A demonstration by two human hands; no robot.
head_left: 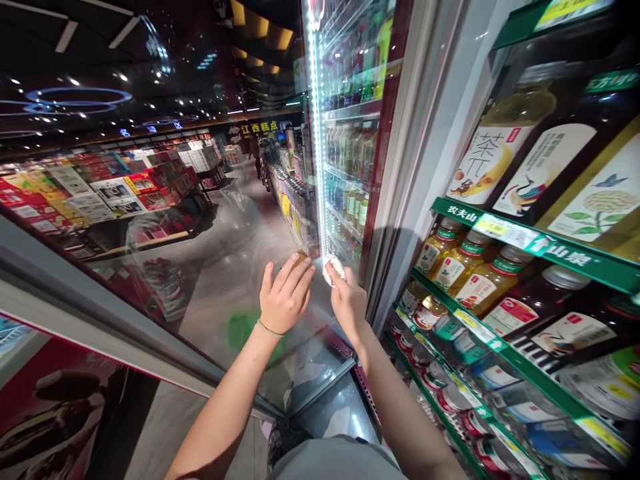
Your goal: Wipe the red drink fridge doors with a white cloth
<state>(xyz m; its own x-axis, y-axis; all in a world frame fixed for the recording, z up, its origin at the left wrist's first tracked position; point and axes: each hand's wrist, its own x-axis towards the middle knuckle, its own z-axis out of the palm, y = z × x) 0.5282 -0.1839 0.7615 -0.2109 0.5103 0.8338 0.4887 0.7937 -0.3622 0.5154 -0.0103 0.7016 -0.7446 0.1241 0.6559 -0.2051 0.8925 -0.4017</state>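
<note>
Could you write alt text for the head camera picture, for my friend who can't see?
Bare hands at a glass door in a shop: the right hand holds what looks like a white cloth, the left hand is spread open. Bottles fill shelves on the right; boxes show through the glass.

A thin, olive-green wristband [270, 329] — slim as a cord — circles the left wrist, just behind the left hand [286, 293]. The right hand [349, 303] and its wrist are bare, and so are both forearms [225, 400]. The torso wears a plain grey top [335, 461] — soft-looking, with a smooth, rounded outline.
</note>
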